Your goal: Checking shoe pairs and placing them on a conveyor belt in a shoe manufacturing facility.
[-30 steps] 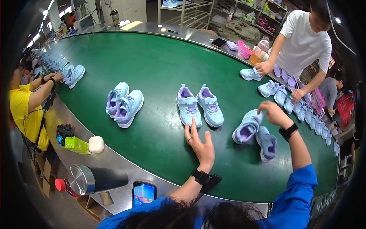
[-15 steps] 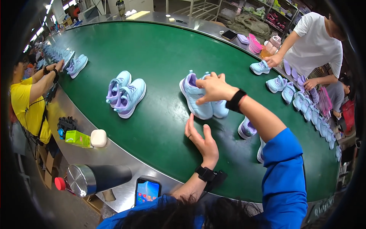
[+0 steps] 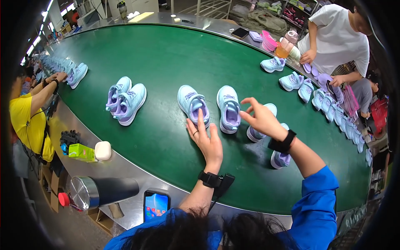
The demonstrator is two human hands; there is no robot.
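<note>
Two light blue children's sneakers with lilac linings stand on the green belt in front of me, toes pointing away, with a gap between them. My left hand [image 3: 206,143] is open at the heel of the left sneaker [image 3: 191,98], its fingertips against or just over the shoe's opening. Just right of the right sneaker [image 3: 228,102], my right hand [image 3: 265,120] is open with fingers spread and curved; I cannot tell whether a fingertip touches the heel. Behind and below that hand are more sneakers [image 3: 280,159], partly hidden by it.
Another sneaker pair [image 3: 127,100] stands left on the green belt [image 3: 166,54]. A row of sneakers [image 3: 318,100] lines the right edge beside a co-worker in white [image 3: 333,37]. A co-worker in yellow [image 3: 27,121] handles shoes far left. A phone [image 3: 156,205] and dark bottle [image 3: 112,191] are near me.
The middle pair has been turned round, so its toes now face away, and its shoes stand apart. My right hand has moved off them to the right. The co-worker in white has released a sneaker.
</note>
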